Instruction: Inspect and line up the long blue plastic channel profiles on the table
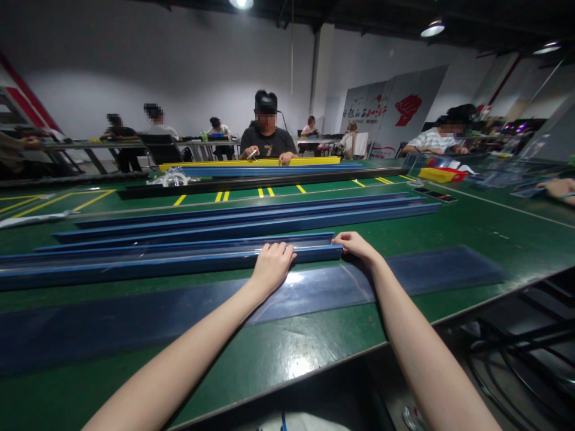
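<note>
A long blue U-shaped channel [157, 266] lies across the green table, with a clear strip [233, 248] inside it. My left hand [275, 263] is wrapped over the channel near its right end, fingers reaching over the front wall. At that right end, my right hand [354, 245] has its thumb and fingers closed on the channel's tip. Whether those fingers also grip the strip inside cannot be made out. A flat, see-through plastic sheet [179, 314] rests on the table under my forearms, nearer to me.
Several more blue channels [251, 220] lie just behind. Farther back are a black channel [269, 180], a yellow channel [314, 161] and a clear plastic bundle [175, 178]. A co-worker [268, 140] sits opposite. Phones [435, 194] lie right. The table edge [449, 317] slants nearby, with black cables beyond.
</note>
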Action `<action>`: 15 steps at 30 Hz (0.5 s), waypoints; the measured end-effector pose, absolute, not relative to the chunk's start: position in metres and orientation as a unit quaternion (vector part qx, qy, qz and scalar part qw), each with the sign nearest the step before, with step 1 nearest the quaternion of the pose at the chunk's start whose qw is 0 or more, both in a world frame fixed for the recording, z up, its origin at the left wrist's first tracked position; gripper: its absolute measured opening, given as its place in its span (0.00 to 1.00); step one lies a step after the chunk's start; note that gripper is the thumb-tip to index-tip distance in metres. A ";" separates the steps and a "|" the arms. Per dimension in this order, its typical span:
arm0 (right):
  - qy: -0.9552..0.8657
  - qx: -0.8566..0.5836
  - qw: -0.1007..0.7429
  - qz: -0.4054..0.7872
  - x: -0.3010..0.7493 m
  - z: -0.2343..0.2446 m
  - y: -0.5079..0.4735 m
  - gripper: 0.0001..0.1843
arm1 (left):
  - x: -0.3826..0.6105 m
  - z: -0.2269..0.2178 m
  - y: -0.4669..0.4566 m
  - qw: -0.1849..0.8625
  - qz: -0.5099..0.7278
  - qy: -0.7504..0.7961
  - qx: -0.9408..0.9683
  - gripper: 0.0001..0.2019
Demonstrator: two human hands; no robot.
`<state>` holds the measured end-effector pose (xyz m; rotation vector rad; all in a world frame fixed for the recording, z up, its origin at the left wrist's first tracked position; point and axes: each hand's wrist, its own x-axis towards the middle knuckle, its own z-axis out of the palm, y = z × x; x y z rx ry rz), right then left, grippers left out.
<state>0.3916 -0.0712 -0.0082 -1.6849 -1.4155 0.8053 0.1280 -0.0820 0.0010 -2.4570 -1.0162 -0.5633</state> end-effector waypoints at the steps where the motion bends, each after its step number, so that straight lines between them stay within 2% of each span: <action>1: -0.557 -0.661 0.389 0.318 0.392 -0.008 -0.071 0.15 | 0.128 0.001 -0.082 0.210 -0.202 -0.365 -0.884 0.10; 15: -0.559 -0.656 0.381 0.335 0.390 -0.003 -0.074 0.14 | 0.128 0.001 -0.081 0.214 -0.200 -0.368 -0.883 0.11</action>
